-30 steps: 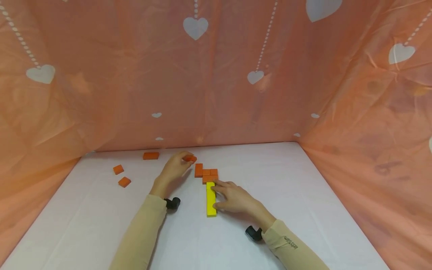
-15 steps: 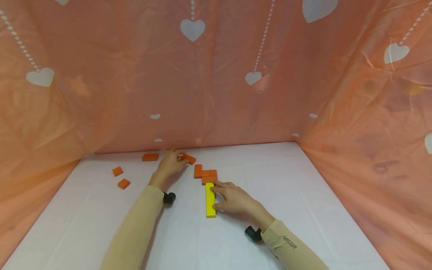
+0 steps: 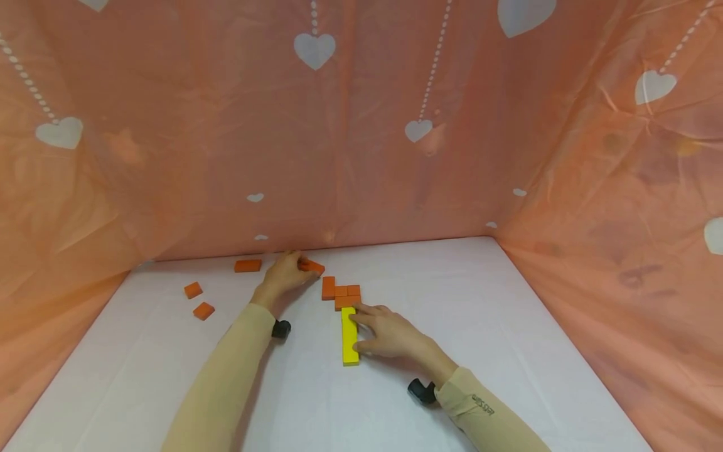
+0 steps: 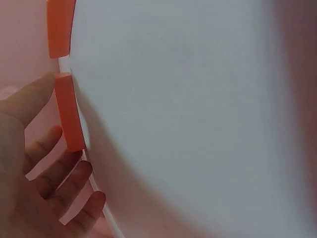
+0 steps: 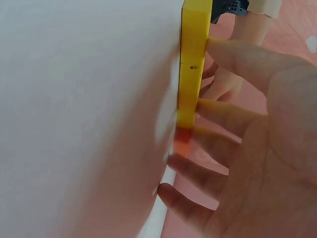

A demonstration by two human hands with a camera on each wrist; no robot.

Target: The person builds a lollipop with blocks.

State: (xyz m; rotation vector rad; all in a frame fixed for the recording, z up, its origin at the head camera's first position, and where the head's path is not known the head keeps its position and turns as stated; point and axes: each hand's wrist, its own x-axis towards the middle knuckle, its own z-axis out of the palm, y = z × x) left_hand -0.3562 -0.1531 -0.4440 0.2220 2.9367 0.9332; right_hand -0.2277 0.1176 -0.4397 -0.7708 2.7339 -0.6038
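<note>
Orange block [image 3: 312,267] in the left hand [image 3: 285,274], near the far edge of a white-covered counter [image 3: 480,314], as a person in tan sleeves [image 3: 231,370] reaches with both arms. The left grip is narrow and holds the piece, thumb at one end and fingers at the other; whether the block touches the surface cannot be told. Just nearer the person lies a cluster: a lengthwise orange block [image 3: 328,288] at left, two small orange blocks [image 3: 341,291] side by side, and a crosswise orange block [image 3: 346,303] against them. A yellow bar [image 3: 349,339] runs from the crosswise piece toward the person. The right hand [image 3: 392,333] rests along the bar's right side, its grip wide, fingers spread. At left lie a loose orange block [image 3: 247,266] and two smaller orange pieces [image 3: 193,290], apart from the cluster. Behind hangs a peach curtain [image 3: 373,188] printed with white hearts [image 3: 314,51].
</note>
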